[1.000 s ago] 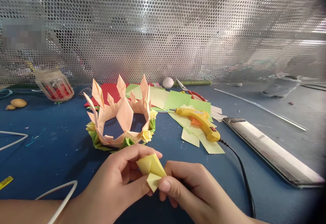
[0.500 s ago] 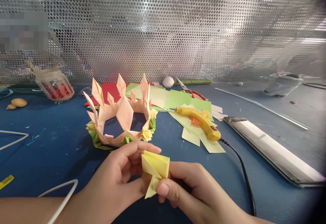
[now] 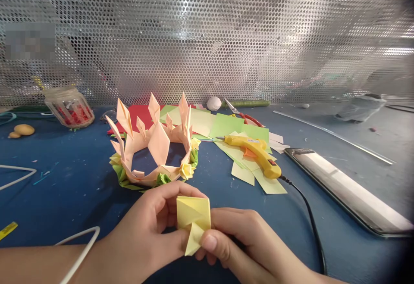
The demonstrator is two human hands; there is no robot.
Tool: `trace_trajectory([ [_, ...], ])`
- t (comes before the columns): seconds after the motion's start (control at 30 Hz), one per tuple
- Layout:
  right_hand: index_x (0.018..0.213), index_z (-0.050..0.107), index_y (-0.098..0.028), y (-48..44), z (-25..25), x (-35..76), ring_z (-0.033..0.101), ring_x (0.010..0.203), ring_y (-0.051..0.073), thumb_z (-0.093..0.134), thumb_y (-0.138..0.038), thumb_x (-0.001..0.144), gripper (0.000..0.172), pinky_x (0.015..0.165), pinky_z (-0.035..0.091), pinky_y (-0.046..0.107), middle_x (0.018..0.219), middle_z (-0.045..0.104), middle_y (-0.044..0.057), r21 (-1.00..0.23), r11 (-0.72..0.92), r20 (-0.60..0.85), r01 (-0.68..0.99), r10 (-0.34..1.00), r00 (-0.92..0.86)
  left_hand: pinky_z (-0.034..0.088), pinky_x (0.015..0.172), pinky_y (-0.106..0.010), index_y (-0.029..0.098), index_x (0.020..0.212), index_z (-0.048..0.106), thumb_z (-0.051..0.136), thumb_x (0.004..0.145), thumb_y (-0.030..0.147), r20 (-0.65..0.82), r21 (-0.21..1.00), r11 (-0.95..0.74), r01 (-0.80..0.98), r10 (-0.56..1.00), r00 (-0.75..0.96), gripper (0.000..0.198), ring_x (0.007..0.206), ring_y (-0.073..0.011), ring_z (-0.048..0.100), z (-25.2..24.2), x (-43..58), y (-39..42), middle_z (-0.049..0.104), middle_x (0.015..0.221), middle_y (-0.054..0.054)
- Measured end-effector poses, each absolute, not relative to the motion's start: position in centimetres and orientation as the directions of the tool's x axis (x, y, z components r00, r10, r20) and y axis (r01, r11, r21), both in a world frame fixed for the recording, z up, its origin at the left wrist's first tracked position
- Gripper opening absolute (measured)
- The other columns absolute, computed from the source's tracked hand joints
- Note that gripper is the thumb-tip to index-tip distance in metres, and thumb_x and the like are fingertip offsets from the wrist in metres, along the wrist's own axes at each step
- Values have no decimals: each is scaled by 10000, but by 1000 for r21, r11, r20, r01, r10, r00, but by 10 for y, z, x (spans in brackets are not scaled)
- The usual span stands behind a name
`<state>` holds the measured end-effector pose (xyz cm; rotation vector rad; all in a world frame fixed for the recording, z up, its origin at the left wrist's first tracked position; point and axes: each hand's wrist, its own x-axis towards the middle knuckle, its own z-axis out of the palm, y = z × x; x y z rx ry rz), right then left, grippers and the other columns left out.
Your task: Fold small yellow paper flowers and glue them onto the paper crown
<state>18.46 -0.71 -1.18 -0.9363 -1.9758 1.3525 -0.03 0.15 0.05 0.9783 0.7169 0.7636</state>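
A small piece of folded yellow paper (image 3: pixel 193 215) is held upright between both hands, a narrow flap sticking out at its lower edge. My left hand (image 3: pixel 152 223) pinches it from the left, thumb near the flap and fingers partly hidden behind the paper. On the right side, my right hand (image 3: pixel 242 241) grips it between thumb and forefinger. Just beyond the left hand stands a peach paper crown (image 3: pixel 136 154) with pointed folded spikes. Yellow paper flowers (image 3: pixel 186 170) and green paper leaves (image 3: pixel 163 178) trim its rim.
A yellow glue gun (image 3: pixel 252 148) lies on green paper sheets (image 3: pixel 242 174), its black cord (image 3: pixel 310 215) running past my right hand. A phone (image 3: pixel 343 189) lies at right. Behind are red-handled scissors (image 3: pixel 246 116), a glass jar (image 3: pixel 69 107) and a perforated metal screen (image 3: pixel 207 38).
The folded yellow paper has turned so its broad face is more toward me, and it has shifted slightly left and down. My left fingers have moved further behind it.
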Motion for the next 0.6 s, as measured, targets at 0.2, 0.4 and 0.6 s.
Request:
trace_trajectory([
  [0.2, 740, 635, -176, -6, -14, 182, 505, 597, 112, 431, -650, 962, 562, 558, 409, 202, 681, 578, 5, -966, 148, -1, 213, 819, -574, 549, 602, -139, 233, 893, 716, 805, 777, 89, -137, 908, 306, -287, 864, 485, 205, 632, -83, 717, -5, -1, 3, 770, 717, 80],
  [0.4, 697, 624, -182, -8, -18, 182, 446, 543, 104, 441, -697, 932, 595, 516, 359, 212, 590, 513, -22, -979, 33, -66, 201, 882, -466, 581, 732, -157, 268, 963, 747, 816, 766, 99, -121, 955, 211, -208, 919, 376, 269, 796, -109, 744, -10, -4, 0, 797, 867, 61],
  [0.6, 665, 597, -189, -7, -18, 183, 417, 534, 107, 465, -675, 931, 570, 507, 343, 218, 578, 486, -27, -971, 23, -86, 236, 894, -440, 570, 861, -231, 282, 1080, 742, 795, 719, -6, -57, 966, 173, -191, 867, 495, 465, 901, -141, 728, -5, -6, -1, 795, 985, 41],
])
